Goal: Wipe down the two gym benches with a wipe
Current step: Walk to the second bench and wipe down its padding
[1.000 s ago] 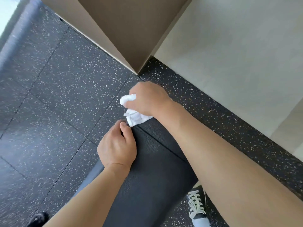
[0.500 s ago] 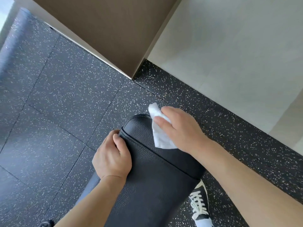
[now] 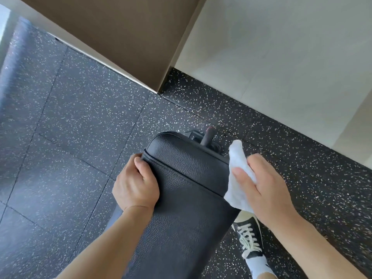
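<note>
A black padded gym bench [image 3: 187,208] runs from the bottom of the view up to its rounded far end at the middle. My left hand [image 3: 135,184] grips the bench's left edge near that end, thumb on top of the pad. My right hand [image 3: 263,190] holds a crumpled white wipe [image 3: 237,178] against the bench's right edge, at the seam. Behind the far end, a black frame part with a reddish-tipped handle [image 3: 207,135] shows. Only one bench is in view.
Dark speckled rubber floor tiles [image 3: 70,137] surround the bench. A brown wall corner [image 3: 128,41] and a pale wall [image 3: 281,57] stand close beyond the bench end. My right foot in a black sneaker [image 3: 249,236] stands beside the bench on the right.
My right hand has swept the wipe from the bench's far left corner across the end to the right edge. My left hand has kept its grip.
</note>
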The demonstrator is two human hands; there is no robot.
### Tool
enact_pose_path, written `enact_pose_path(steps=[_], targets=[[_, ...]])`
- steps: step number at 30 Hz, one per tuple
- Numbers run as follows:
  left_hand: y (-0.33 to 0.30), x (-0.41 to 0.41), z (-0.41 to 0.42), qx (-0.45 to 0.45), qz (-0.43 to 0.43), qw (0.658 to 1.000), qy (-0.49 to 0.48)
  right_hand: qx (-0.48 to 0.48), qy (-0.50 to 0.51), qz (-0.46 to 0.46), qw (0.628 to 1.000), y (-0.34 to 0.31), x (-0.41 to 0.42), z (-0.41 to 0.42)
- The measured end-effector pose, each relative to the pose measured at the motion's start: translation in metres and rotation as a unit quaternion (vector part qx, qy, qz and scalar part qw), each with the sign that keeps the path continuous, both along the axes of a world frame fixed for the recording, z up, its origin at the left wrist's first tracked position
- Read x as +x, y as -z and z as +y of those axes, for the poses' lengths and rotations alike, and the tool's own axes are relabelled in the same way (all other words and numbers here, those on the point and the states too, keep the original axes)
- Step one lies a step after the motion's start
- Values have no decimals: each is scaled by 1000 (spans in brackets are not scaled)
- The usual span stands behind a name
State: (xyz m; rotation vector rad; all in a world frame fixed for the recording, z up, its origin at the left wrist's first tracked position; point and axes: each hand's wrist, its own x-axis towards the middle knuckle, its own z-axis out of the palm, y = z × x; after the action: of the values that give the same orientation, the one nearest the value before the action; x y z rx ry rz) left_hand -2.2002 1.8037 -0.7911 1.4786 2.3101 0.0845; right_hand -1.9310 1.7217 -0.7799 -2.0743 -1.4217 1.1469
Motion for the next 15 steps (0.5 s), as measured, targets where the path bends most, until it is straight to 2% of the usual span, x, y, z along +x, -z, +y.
enact_pose_path(steps=[3, 5, 7, 9, 12, 15], targets=[[1, -3, 0, 10, 8, 1000, 4, 13, -54, -19, 998, 5, -14, 42], [3, -5, 0, 17, 17, 1000, 2, -3, -74, 46, 996, 12, -23, 75], [5, -5, -1, 21, 21, 1000, -6, -27, -35, 135, 990, 16, -26, 91], [5, -5, -1, 10, 25, 1000, -10, -18, 17, 166, 986, 13, -23, 75], [3, -2, -1, 8, 21, 1000, -1, 80, 63, 57, 993, 5, -20, 23], [0, 1, 0, 22, 28, 999, 2, 146, 110, -51, 982, 6, -38, -23]])
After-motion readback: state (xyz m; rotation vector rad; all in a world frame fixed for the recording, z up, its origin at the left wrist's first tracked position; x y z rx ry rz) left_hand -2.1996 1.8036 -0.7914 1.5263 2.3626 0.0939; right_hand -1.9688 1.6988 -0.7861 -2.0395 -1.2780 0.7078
